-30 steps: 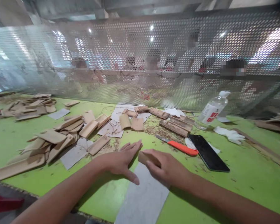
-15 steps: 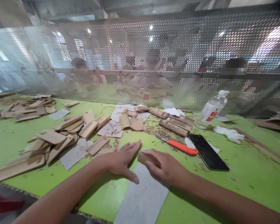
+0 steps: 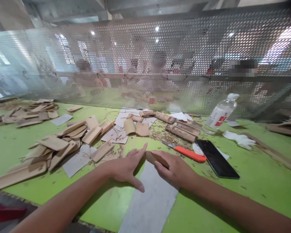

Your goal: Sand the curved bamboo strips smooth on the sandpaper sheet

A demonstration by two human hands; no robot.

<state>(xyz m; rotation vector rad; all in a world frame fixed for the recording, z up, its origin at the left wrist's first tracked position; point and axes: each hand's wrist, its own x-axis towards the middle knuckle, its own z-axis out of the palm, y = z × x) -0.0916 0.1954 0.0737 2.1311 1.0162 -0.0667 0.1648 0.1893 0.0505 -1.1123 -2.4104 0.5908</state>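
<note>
My right hand (image 3: 178, 169) grips a small brown piece of bamboo (image 3: 150, 157), fingers curled over its right side. The piece is at the far end of a pale grey paper strip (image 3: 149, 207), which runs toward me along the green table. My left hand (image 3: 126, 169) rests just left of it, thumb spread toward the strip and fingers stretched forward, holding nothing. The index fingertip is close to the bamboo's left end; whether they touch I cannot tell. Beyond both hands lie two short curved bamboo pieces (image 3: 142, 129).
Bamboo pieces (image 3: 54, 142) are heaped on the left, near loose paper (image 3: 77, 161). An orange-handled utility knife (image 3: 190, 154), a black phone (image 3: 217, 158), a white glove (image 3: 240, 139) and a water bottle (image 3: 217, 118) lie or stand right. A perforated metal screen (image 3: 135, 64) closes the back.
My right hand has slid the bamboo piece slightly forward and to the right along the strip. The fingers of my left hand have shifted a little; its palm stays in place.
</note>
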